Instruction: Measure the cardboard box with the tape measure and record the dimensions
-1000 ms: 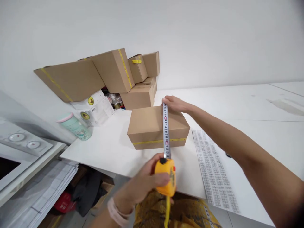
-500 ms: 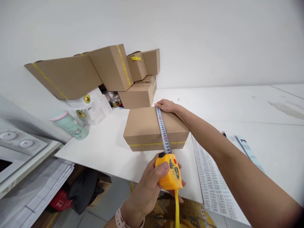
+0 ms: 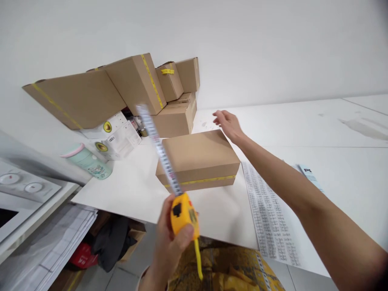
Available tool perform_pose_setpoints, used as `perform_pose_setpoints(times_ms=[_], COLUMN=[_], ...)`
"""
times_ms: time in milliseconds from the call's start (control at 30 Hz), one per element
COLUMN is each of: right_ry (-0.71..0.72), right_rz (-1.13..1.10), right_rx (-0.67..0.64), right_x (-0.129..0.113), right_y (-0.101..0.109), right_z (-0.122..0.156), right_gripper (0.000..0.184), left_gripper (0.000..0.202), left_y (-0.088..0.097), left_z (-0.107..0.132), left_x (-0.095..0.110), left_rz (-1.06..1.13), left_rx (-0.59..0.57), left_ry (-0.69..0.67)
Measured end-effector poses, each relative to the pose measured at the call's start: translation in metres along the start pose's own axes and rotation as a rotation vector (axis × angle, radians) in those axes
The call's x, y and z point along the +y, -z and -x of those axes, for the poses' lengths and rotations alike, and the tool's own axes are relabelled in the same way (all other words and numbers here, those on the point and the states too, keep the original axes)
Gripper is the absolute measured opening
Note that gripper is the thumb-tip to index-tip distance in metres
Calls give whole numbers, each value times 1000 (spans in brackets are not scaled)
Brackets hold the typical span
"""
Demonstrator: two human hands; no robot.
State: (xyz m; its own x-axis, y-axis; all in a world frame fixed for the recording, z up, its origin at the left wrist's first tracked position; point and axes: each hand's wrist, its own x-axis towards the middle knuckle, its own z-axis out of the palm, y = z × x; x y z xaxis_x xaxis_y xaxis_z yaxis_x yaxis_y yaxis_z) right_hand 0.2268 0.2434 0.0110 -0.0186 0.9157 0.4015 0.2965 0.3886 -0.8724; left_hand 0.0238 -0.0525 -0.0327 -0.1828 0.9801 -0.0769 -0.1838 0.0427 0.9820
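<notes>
While the left hand (image 3: 166, 246) wraps its fingers around a yellow tape measure (image 3: 183, 215), some of those fingers are hidden behind the case, and only the thumb shows well on the near side. The metal blade (image 3: 163, 157) sticks out long and flat, but it is so blurry that most numbers can't be read. It slants up to the left, crossing in front of one end of a brown cardboard box (image 3: 200, 151) and covering a bit of it. That box sits on the smooth white table (image 3: 127, 178), with a thin yellow stripe along its front; its back and bottom can't be seen. Near its far right corner, the right hand (image 3: 229, 124) has loosely bent fingers with nothing seen in them, and it is hard to tell if the hand touches the cardboard. The right arm hides part of a sheet (image 3: 266, 214) full of tiny gray print and part of a pale blue paper (image 3: 311, 173). Behind, more stiff brown boxes (image 3: 133, 83) are piled by the wall, hiding parts of one another. A round green cup (image 3: 93, 163) has a pink lid, and a white machine (image 3: 50, 190) with round knobs is cut off at the left edge.
</notes>
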Motion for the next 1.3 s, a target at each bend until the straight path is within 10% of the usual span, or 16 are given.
perform_pose_setpoints(times_ms=[133, 400, 567, 700, 800, 967, 1300], right_ry=[-153, 48, -41, 168, 233, 266, 650], right_rz=[-19, 99, 256, 382, 346, 375, 804], right_rx=[4, -98, 29, 48, -109, -159, -153], right_x=[18, 5, -31, -37, -39, -40, -34], right_y=[36, 48, 59, 58, 51, 41, 34], right_z=[66, 128, 84, 50, 41, 45, 46], right_gripper=[58, 50, 42, 38, 33, 31, 53], left_gripper=[67, 70, 65, 65, 65, 75, 75], left_y=[48, 75, 64, 44, 22, -11, -27], left_z=[-23, -66, -81, -74, -43, 7, 11], left_x=[-16, 4, 47, 53, 39, -3, -43], left_rz=[-199, -75, -116, -194, -163, 50, 129], left_rx=[235, 40, -49, 14, 26, -382, -483], left_ry=[-143, -81, -178, -208, -189, 123, 258])
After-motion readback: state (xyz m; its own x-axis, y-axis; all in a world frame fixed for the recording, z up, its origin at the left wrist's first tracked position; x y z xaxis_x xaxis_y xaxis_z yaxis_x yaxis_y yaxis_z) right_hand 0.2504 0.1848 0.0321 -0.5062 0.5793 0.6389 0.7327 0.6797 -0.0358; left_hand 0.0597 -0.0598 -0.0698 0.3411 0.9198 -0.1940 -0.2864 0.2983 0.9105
